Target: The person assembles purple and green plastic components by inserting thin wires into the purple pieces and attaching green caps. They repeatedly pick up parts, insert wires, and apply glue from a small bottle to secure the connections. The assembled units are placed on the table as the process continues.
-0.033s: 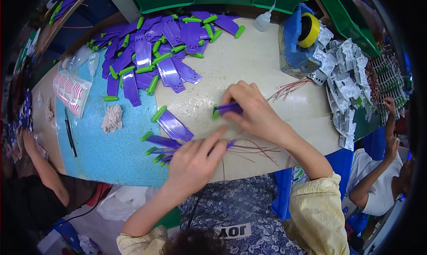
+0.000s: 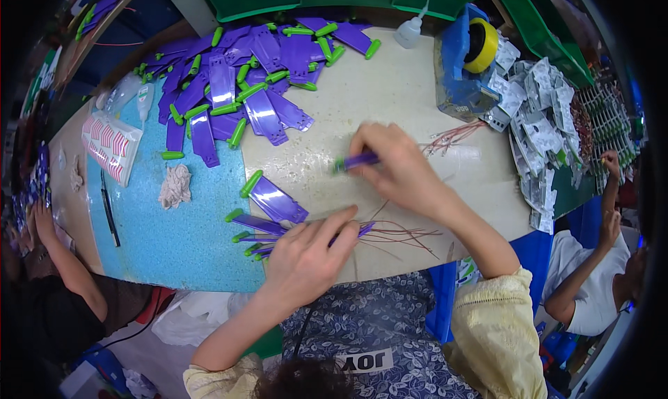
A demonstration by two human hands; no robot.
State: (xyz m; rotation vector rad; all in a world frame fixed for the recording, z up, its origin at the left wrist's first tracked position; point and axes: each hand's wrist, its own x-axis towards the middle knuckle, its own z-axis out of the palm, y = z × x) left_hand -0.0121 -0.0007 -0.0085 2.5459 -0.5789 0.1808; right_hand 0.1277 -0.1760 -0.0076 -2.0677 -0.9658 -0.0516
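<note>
My left hand (image 2: 306, 256) is closed over a fanned bunch of purple plastic blades with green tips (image 2: 277, 203) at the table's near side. Thin red and dark wires (image 2: 403, 233) trail rightward from beyond its fingers. Those fingers hide the blades' inner ends. Just above and to the right, my right hand (image 2: 403, 168), slightly blurred, pinches one purple blade (image 2: 363, 160) whose green end points left. A large heap of similar purple blades (image 2: 223, 82) lies at the far left.
A blue tape dispenser (image 2: 456, 86) with yellow tape stands far right, by a white dropper bottle (image 2: 408, 32) and a pile of grey plastic parts (image 2: 541, 131). More wires (image 2: 456, 136) lie nearby. On the blue mat are crumpled tissue (image 2: 175, 187) and a black pen-like tool (image 2: 110, 208). People sit at both sides.
My right hand has shifted slightly with its blade, which now shows more purple. The bunch under my left hand has moved a little to the right.
</note>
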